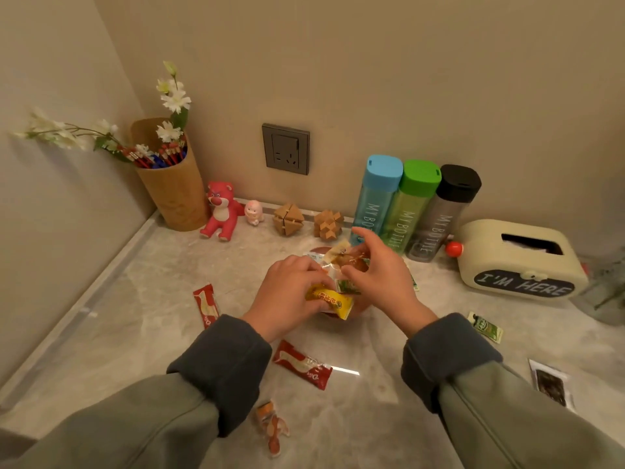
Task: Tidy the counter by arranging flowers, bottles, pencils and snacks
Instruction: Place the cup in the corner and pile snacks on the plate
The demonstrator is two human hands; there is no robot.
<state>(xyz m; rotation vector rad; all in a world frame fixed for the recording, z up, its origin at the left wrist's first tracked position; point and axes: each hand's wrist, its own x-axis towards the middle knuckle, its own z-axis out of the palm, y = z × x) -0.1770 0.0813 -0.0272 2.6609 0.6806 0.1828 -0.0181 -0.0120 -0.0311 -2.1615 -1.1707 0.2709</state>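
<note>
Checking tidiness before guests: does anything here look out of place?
Yes. Snacks lie scattered across the counter: two red packets, a green packet, a dark packet. A flower stem leans sideways from the wooden holder.

Three tall translucent plastic bottles [409, 211], capped blue, green and black, upright and touching. White fabric flowers [174, 99] and red pencils [169, 155] standing in a wooden cup [176, 194]. Red snack sachets [302, 365] flat on the marble counter [135, 316]. Yellow snack packet [333, 299] gripped in left hand [291, 292], clear snack packet [345, 257] pinched by right hand [378, 275].

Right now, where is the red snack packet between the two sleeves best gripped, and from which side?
Pinch the red snack packet at its crimped end nearer the right sleeve, coming from above. It lies flat on the counter, so the thin end seam probably lifts easier than the filled middle.
</note>
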